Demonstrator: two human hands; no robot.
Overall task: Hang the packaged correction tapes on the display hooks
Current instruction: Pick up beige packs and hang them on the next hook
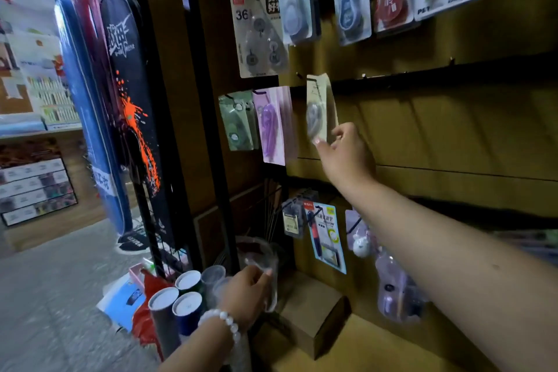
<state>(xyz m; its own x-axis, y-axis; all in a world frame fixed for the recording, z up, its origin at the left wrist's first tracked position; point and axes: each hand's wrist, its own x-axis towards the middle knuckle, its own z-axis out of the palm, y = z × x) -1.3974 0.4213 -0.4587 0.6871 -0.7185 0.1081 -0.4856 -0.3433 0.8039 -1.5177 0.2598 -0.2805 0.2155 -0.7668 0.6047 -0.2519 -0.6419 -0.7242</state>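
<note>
A beige-carded correction tape pack [318,109] hangs from a hook [312,79] on the middle rail of the wooden display wall. My right hand [344,154] reaches up to it, thumb and fingertips pinching the pack's lower edge. My left hand [247,293], with a white bead bracelet on the wrist, is low down and grips a clear plastic bag [265,269] whose contents are blurred. More packs hang to the left: a purple one [271,124], a green one [237,121], and several along the top row [351,6].
Bare hooks stick out of the middle rail [450,69] to the right. A cardboard box [314,311] sits on the bottom ledge. Paper tubes [178,302] and red wrapping stand on the floor at left. A black rack [208,100] with hanging boards borders the display.
</note>
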